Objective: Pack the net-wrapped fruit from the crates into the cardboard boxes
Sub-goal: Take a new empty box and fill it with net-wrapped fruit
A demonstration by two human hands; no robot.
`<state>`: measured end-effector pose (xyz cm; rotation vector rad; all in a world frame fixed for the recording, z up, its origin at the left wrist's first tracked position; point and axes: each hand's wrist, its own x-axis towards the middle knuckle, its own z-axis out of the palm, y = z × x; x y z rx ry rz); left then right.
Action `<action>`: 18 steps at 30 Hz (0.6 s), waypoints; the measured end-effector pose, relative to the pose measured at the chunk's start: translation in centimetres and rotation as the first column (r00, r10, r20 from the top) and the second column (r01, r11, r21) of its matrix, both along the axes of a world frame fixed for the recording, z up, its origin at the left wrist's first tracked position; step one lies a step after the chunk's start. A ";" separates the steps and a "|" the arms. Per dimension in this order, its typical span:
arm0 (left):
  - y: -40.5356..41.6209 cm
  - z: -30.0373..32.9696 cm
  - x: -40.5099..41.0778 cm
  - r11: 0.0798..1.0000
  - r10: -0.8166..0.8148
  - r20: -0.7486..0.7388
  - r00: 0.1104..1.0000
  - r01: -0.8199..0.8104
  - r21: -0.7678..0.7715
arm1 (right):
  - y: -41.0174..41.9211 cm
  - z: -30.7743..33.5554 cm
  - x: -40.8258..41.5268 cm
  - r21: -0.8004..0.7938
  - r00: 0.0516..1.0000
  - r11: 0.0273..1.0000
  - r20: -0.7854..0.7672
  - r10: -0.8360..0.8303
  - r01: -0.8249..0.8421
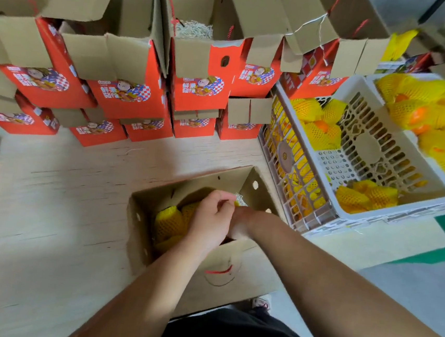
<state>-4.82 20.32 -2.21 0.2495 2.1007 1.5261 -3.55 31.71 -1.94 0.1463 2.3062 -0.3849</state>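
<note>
An open cardboard box point(187, 181) stands on the table right in front of me. Inside it lie several fruits in yellow foam nets point(169, 224). My left hand point(209, 218) reaches into the box with its fingers curled, pinching the net of a fruit at the far side. My right hand point(239, 223) is also down in the box, close behind the left one; its fingers are hidden. To the right, a white plastic crate point(366, 155) holds a few net-wrapped fruits point(316, 123) at its far and near ends.
A second crate point(371, 78), heaped with net-wrapped fruit point(438, 115), stands at the far right. Open red printed boxes point(125, 96) are stacked in rows along the back; one holds shredded paper point(194, 29). The pale wooden table point(49, 206) spreads to my left.
</note>
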 end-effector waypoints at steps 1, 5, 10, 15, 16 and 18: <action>0.9 0.4 0.1 1.000 -0.011 -0.068 0.998 0.010 -0.015 | 0.3 0.5 0.5 -0.068 0.995 0.997 -0.097 -0.034 0.028; 5.8 3.1 0.0 1.000 0.002 -0.321 0.947 0.002 0.014 | 3.8 3.3 3.3 -0.467 0.794 0.863 -0.442 -0.418 0.195; 17.1 5.9 0.4 0.980 -0.042 -0.430 0.902 0.122 0.160 | 14.1 5.5 6.6 -0.585 0.477 0.751 -0.588 -0.653 0.308; 27.8 4.3 -0.7 0.965 -0.245 -0.555 0.795 0.253 -0.065 | 29.8 3.7 7.9 -0.374 0.620 0.790 -0.490 -0.613 0.486; 29.1 3.7 -1.1 0.947 -0.317 -0.580 0.751 0.281 -0.154 | 32.2 3.0 7.9 -0.235 0.775 0.850 -0.349 -0.527 0.472; 30.7 2.5 -1.4 0.885 -0.463 -0.589 0.662 0.314 -0.344 | 34.4 2.1 7.6 0.019 0.953 0.953 -0.042 -0.302 0.303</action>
